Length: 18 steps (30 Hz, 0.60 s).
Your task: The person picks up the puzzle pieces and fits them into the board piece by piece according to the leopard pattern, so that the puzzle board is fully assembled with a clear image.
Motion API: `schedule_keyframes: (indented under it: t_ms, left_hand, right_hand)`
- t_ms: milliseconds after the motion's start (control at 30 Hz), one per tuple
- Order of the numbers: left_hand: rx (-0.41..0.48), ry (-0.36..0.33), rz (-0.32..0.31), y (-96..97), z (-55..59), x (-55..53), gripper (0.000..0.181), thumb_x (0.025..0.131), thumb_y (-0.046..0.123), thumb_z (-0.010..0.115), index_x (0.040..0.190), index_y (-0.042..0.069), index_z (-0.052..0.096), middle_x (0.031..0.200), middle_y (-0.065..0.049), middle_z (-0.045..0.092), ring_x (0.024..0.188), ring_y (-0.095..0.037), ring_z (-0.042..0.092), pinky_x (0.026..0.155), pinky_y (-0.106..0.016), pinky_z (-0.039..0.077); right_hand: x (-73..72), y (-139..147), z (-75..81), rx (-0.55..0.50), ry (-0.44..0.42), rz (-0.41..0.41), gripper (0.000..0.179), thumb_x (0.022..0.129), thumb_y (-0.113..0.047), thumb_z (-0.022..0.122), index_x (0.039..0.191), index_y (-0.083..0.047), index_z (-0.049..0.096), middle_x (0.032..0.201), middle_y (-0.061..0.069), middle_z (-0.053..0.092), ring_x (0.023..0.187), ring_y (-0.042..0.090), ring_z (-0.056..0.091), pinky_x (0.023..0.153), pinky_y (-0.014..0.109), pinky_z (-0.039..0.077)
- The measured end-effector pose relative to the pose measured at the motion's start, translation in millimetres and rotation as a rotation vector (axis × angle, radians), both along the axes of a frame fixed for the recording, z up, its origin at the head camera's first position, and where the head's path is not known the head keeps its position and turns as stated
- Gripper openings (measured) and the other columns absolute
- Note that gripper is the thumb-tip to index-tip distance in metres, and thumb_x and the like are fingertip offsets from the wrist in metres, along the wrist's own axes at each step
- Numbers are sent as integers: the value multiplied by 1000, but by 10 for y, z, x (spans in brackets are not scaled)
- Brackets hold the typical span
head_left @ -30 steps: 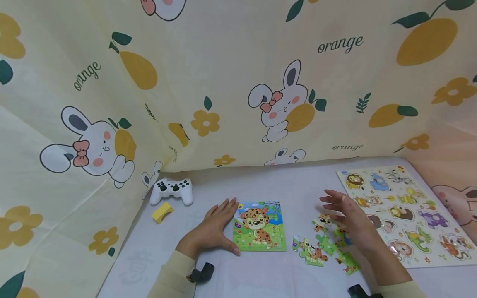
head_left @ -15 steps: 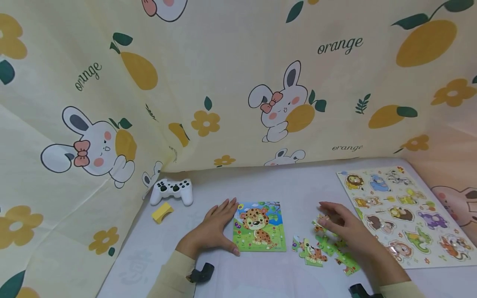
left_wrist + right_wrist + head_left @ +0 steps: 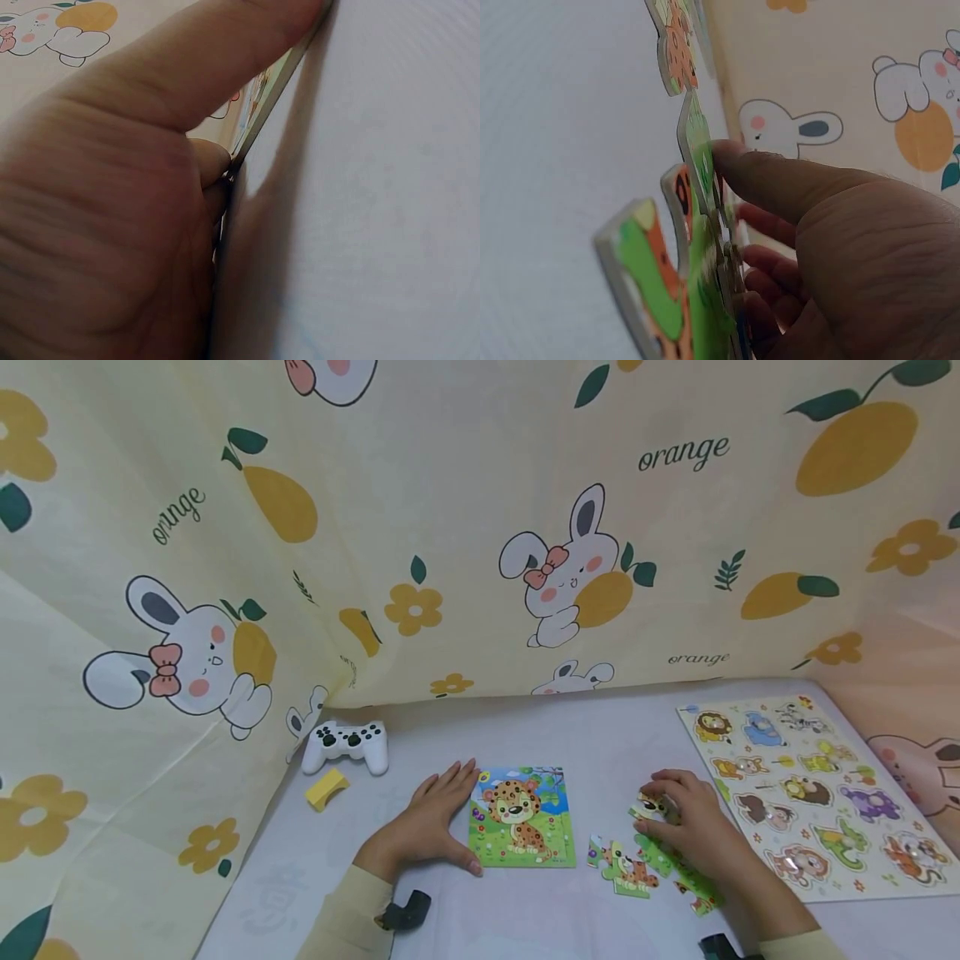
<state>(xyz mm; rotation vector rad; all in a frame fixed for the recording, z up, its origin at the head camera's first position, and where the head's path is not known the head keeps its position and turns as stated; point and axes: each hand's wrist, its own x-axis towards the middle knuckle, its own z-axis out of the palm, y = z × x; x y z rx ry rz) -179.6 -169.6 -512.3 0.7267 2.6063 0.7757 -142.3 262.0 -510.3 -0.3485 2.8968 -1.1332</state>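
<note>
A square leopard picture board (image 3: 551,843) lies on the white table. Beside its left edge my left hand (image 3: 423,827) lies spread, fingers straight, thumb by the lower left corner. The left wrist view shows the thumb along the board's thin edge (image 3: 281,86). My right hand (image 3: 693,831) is over a cluster of loose jigsaw pieces (image 3: 633,872), thumb and fingers apart around a piece with a leopard's face (image 3: 649,807). In the right wrist view, the thumb touches a green jigsaw piece (image 3: 697,142); the other fingers touch pieces behind, partly hidden.
A large animal puzzle board (image 3: 787,814) lies to the right of my right hand. At the back left are a white game controller (image 3: 347,742) and a yellow arched block (image 3: 327,789). A printed curtain (image 3: 465,527) hangs behind the table.
My right hand has come down from above the jigsaw pieces onto them, its thumb and fingers now touching them. The left hand and the leopard board have stayed put.
</note>
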Motion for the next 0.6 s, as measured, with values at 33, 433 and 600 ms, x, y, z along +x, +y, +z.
schedule_keyframes:
  t_ms: [33, 433, 600]
  left_hand:
    - [1, -1, 0, -2, -4, 0, 149, 62, 68, 99, 175, 12, 20, 181, 2, 6, 166, -23, -3, 130, -53, -4]
    - [0, -5, 2, -8, -35, -13, 150, 62, 69, 99, 176, 14, 19, 181, 4, 6, 166, -21, -4, 130, -53, -4]
    - [-2, -6, 3, -8, -34, -14, 150, 61, 69, 99, 175, 13, 20, 181, 4, 6, 166, -21, -4, 130, -53, -4]
  right_hand:
    - [-2, -2, 3, -2, 1, 2, 51, 93, -27, 90, 132, -1, 70, 146, 27, 54, 134, 54, 42, 104, 75, 40]
    - [40, -63, 77, -107, -54, -80, 58, 99, -10, 82, 152, -10, 61, 102, 4, 64, 88, 22, 57, 67, 30, 51]
    - [44, -120, 92, -196, -69, -112, 45, 108, -16, 73, 152, -11, 64, 115, 14, 70, 95, 22, 61, 69, 26, 54]
